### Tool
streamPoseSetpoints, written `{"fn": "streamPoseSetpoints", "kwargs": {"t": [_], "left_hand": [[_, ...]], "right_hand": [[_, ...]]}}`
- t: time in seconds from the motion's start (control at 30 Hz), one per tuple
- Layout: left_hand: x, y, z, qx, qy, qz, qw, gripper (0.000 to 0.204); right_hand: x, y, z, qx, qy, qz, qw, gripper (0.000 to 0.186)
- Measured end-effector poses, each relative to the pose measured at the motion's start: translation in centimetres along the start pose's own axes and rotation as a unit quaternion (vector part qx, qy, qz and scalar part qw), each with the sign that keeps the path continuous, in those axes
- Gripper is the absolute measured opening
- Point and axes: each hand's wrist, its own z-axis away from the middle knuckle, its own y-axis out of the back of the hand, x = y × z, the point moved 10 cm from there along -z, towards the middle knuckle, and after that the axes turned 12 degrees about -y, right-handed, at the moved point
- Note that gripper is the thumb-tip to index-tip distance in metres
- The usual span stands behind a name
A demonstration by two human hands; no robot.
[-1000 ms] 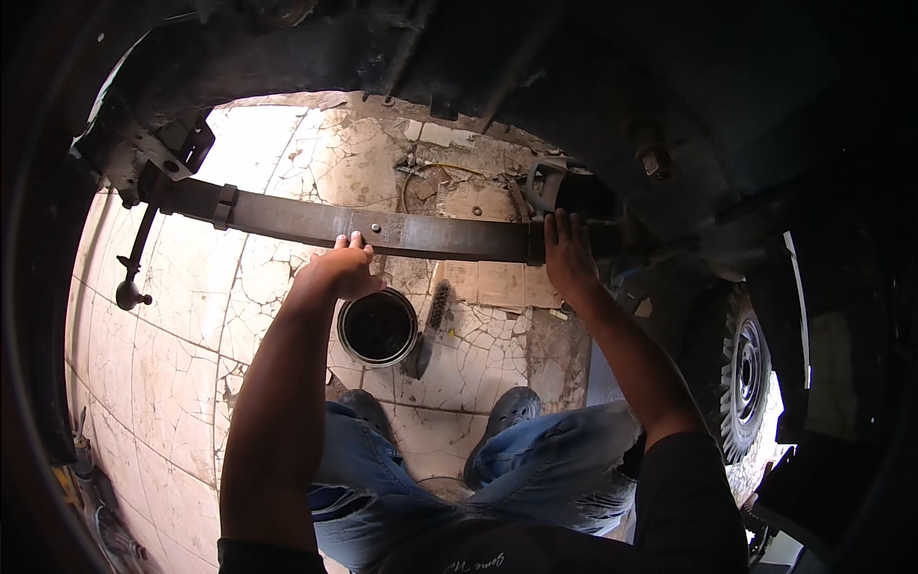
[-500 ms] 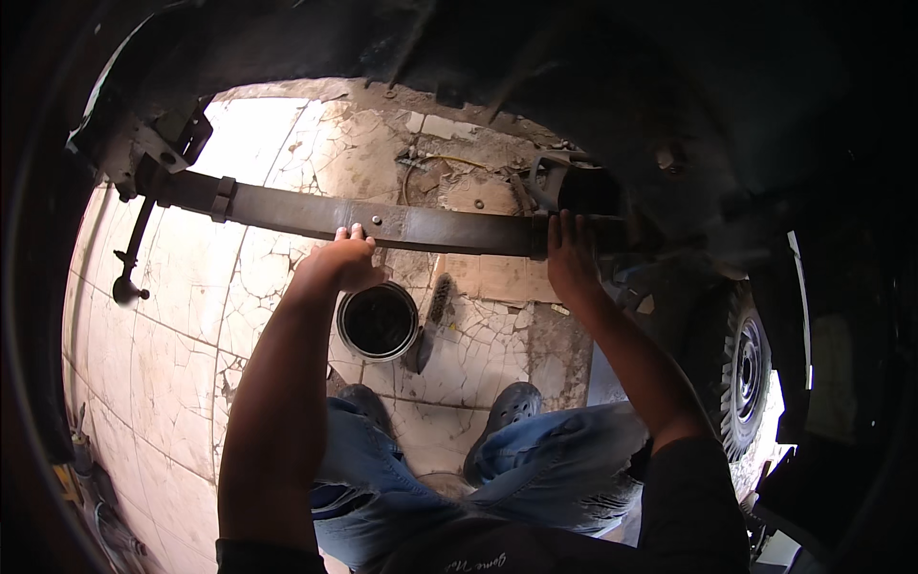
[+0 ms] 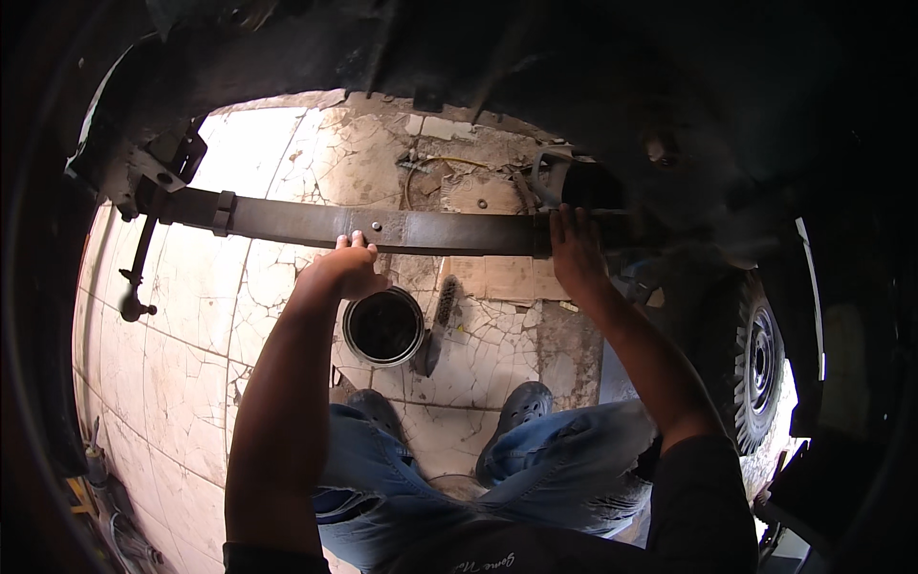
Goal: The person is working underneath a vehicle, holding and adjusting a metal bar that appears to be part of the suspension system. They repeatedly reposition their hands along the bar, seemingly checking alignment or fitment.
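A long dark metal leaf spring (image 3: 469, 232) runs sideways under the vehicle, with a small center bolt (image 3: 377, 227) showing on its upper face. My left hand (image 3: 346, 269) grips its near edge just left of that bolt, fingertips curled onto the face; the thumb side hangs below. Farther right, my right hand (image 3: 578, 251) wraps its fingers over the spring beside a dark clamp band. Another clamp (image 3: 223, 213) circles the spring near its left end. From that end a link with a ball joint (image 3: 132, 304) hangs down.
Below the spring, an open round can (image 3: 383, 326) stands on the cracked tile floor (image 3: 182, 287), beside a wire brush (image 3: 446, 300). Cardboard (image 3: 497, 277) lies behind it. A tire (image 3: 760, 359) is at the right, and dark vehicle bodywork (image 3: 430, 48) hangs overhead.
The view has shifted slightly, so the floor and can sit a little farther right. Both hands keep nearly the same places on the leaf spring.
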Motion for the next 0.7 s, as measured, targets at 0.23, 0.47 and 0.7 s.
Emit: {"fn": "streamPoseSetpoints", "kwargs": {"t": [0.23,0.47,0.7], "left_hand": [[-0.4,-0.1,-0.1,0.002,0.008,0.003,1.000,0.081],[-0.1,-0.1,-0.4,-0.016,0.023,0.003,1.000,0.080],[-0.7,-0.1,0.2,0.022,-0.014,0.004,1.000,0.080]], "right_hand": [[-0.5,0.7,1.5,-0.008,-0.004,0.026,1.000,0.057],[-0.2,0.7,0.3,0.002,-0.030,0.009,1.000,0.056],[-0.2,0.3,0.7,-0.054,-0.012,-0.028,0.998,0.060]]}}
